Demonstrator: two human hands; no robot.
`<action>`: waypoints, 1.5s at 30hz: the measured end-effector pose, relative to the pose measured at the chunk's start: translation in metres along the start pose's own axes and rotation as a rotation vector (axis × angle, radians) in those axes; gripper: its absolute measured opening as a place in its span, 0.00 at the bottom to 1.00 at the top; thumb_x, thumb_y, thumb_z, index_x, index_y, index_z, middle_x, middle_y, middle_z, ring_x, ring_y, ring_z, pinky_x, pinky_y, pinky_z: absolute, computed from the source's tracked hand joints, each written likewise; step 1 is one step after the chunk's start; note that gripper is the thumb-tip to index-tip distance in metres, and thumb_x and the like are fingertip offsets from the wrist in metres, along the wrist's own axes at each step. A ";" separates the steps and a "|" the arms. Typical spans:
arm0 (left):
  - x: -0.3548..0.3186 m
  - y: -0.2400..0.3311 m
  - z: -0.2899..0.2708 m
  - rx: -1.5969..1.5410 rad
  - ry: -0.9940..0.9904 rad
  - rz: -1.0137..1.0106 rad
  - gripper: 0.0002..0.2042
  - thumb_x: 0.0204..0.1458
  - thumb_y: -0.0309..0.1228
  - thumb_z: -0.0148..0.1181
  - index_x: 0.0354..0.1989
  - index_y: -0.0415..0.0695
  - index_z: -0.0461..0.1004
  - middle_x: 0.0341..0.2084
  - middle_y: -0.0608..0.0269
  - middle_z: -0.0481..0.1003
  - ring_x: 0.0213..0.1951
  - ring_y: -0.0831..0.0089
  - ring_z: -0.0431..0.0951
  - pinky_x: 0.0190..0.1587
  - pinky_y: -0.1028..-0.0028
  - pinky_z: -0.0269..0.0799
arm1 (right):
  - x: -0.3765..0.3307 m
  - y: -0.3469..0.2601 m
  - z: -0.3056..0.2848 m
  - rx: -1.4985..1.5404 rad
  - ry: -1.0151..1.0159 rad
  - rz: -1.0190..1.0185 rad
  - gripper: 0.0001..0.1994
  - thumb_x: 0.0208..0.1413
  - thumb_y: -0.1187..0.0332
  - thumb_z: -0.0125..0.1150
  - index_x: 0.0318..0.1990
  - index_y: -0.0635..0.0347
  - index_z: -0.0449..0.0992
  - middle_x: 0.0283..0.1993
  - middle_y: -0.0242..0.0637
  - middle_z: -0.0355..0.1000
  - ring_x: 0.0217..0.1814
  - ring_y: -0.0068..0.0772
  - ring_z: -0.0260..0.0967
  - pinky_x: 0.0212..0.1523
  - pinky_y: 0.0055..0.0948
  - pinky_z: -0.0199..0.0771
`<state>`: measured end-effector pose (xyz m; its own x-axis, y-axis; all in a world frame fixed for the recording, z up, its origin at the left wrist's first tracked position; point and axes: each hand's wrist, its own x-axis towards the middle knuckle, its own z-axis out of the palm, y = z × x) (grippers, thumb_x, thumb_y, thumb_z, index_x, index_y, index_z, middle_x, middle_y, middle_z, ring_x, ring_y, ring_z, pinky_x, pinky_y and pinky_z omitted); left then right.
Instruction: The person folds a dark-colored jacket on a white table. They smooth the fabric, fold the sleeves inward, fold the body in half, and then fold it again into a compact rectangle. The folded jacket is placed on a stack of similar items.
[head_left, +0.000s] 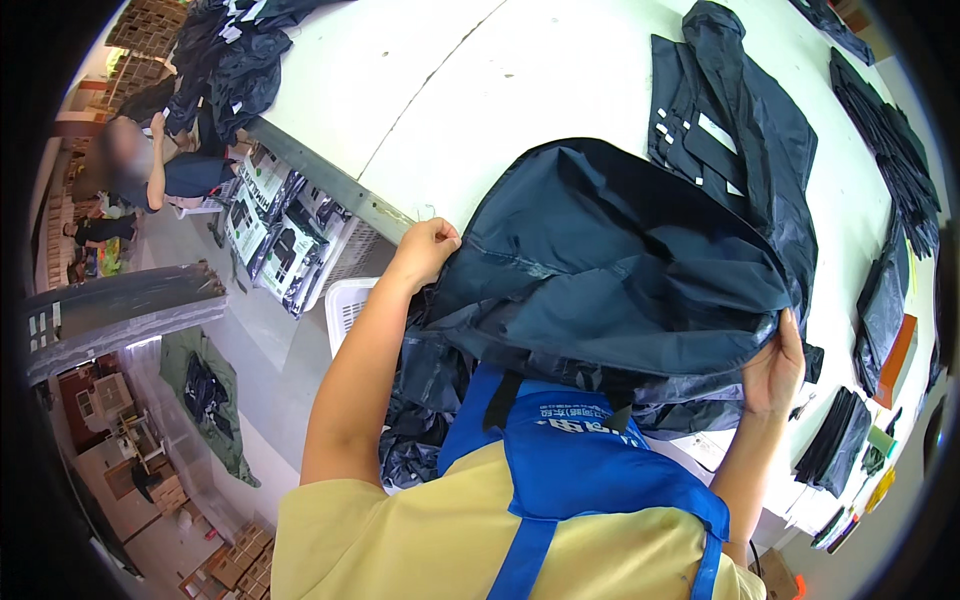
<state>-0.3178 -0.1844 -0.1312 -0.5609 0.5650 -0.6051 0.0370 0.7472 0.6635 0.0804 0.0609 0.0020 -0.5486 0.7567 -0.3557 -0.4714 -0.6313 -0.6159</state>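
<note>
A large black garment (600, 265) of thin, slightly shiny fabric is spread wide between my two hands, its loose opening facing up and its middle sagging in folds. At its left edge, my left hand (428, 250) is closed in a pinch on the cloth. My right hand (775, 370) grips the lower right edge, with the thumb along the rim and the other fingers partly under the fabric. The far part of the garment lies over the white table (560, 75), while its near edge hangs in front of my blue apron (600, 460).
Another black garment (745, 120) with small white tags lies beyond the right side. Folded black pieces (880, 140) line the table's right. At left stand a white basket (348, 305) and packaged goods (290, 240). A dark clothes heap (225, 70) and a seated person (160, 165) are farther off.
</note>
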 end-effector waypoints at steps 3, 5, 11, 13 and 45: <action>-0.017 0.017 -0.007 -0.207 -0.118 -0.089 0.05 0.52 0.23 0.57 0.36 0.42 0.70 0.25 0.68 0.72 0.27 0.81 0.71 0.31 0.80 0.66 | 0.005 -0.008 -0.007 0.000 -0.026 -0.021 0.16 0.67 0.67 0.40 0.51 0.69 0.69 0.51 0.50 0.73 0.52 0.41 0.73 0.55 0.39 0.73; -0.031 0.035 -0.007 -0.357 -0.145 -0.058 0.07 0.53 0.19 0.54 0.37 0.44 0.68 0.27 0.70 0.72 0.26 0.84 0.69 0.28 0.83 0.65 | 0.007 -0.010 -0.010 -0.005 -0.031 -0.030 0.16 0.67 0.67 0.40 0.51 0.69 0.69 0.51 0.50 0.73 0.52 0.41 0.73 0.54 0.38 0.74; -0.075 0.076 -0.008 -0.643 -0.164 0.250 0.16 0.50 0.12 0.52 0.43 0.45 0.60 0.36 0.55 0.77 0.37 0.76 0.76 0.41 0.78 0.71 | 0.011 -0.016 -0.012 -0.014 0.052 -0.080 0.15 0.66 0.68 0.42 0.51 0.71 0.69 0.48 0.50 0.74 0.49 0.40 0.75 0.52 0.38 0.76; -0.084 0.086 -0.008 -0.638 -0.183 0.320 0.17 0.50 0.12 0.52 0.44 0.46 0.58 0.39 0.49 0.77 0.40 0.74 0.77 0.44 0.76 0.72 | 0.013 -0.019 -0.008 -0.018 0.068 -0.100 0.15 0.66 0.68 0.42 0.52 0.71 0.68 0.48 0.50 0.74 0.49 0.40 0.74 0.52 0.38 0.76; -0.155 0.244 0.092 -0.294 -0.444 0.465 0.17 0.48 0.17 0.58 0.49 0.35 0.74 0.38 0.65 0.76 0.37 0.83 0.72 0.45 0.82 0.67 | -0.024 -0.080 -0.044 -0.801 -0.446 -0.311 0.07 0.54 0.70 0.61 0.35 0.65 0.75 0.30 0.34 0.71 0.36 0.27 0.68 0.37 0.25 0.68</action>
<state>-0.1453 -0.0577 0.0840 -0.1485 0.9387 -0.3112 -0.0689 0.3041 0.9502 0.1613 0.1010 0.0292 -0.7683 0.6320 0.1016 -0.1194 0.0145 -0.9927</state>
